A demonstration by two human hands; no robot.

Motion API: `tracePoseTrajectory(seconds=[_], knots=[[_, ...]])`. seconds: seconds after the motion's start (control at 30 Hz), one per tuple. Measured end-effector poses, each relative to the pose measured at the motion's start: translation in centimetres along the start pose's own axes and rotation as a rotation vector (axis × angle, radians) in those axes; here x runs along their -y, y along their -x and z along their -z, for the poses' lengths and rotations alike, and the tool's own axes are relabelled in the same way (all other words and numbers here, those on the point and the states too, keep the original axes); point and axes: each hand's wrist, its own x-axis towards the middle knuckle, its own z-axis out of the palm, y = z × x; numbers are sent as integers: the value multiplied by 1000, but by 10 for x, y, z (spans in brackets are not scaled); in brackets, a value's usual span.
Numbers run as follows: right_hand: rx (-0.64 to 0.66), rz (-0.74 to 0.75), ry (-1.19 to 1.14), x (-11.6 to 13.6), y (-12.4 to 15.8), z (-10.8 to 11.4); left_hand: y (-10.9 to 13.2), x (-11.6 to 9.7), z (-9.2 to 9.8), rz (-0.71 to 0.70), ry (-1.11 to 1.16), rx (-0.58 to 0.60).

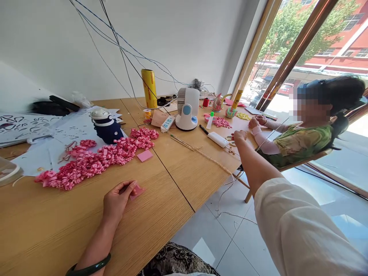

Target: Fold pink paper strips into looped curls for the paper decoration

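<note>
My left hand (117, 199) rests on the wooden table (86, 218) with its fingers pressed on a small pink folded paper piece (137, 191). My right hand (240, 135) is stretched far out to the right end of the table, fingers curled near a white oblong device (217, 139) and some small rings; whether it holds anything is unclear. A long heap of pink folded paper pieces (94, 159) lies beyond my left hand, with a flat pink paper square (144, 155) beside it.
Another person (304, 126) sits at the table's right end, hands on the tabletop. A white fan (187, 109), power strip (167, 123), yellow roll (149, 88), dark blue bottle (107, 126), white paper sheets (34, 130) and hanging cables (120, 50) are about. Tiled floor lies right.
</note>
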Motion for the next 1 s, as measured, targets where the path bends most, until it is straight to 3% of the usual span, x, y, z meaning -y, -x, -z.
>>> tracePoseTrajectory(seconds=[0.07,0.17,0.3,0.4,0.53,0.73,0.87,1.0], knots=[[75,-64,-23,7,7,-27,-1,-1,-3,16,28,19],[293,-46,-73,15,45,-95,-1,-9,-8,34,73,15],[734,56,-157,17,141,-193,0,-21,-14,54,112,4],[1061,156,-264,17,208,-236,2,-27,-15,44,138,-29],[1241,209,-423,18,246,-253,4,-31,-12,18,176,-37],[1420,266,-490,2,237,-264,2,-28,-13,-13,214,-21],[1430,191,-529,-11,238,-267,-1,-26,-17,-26,242,-15],[1413,238,-497,-14,238,-264,-2,-24,-19,-63,268,-54]])
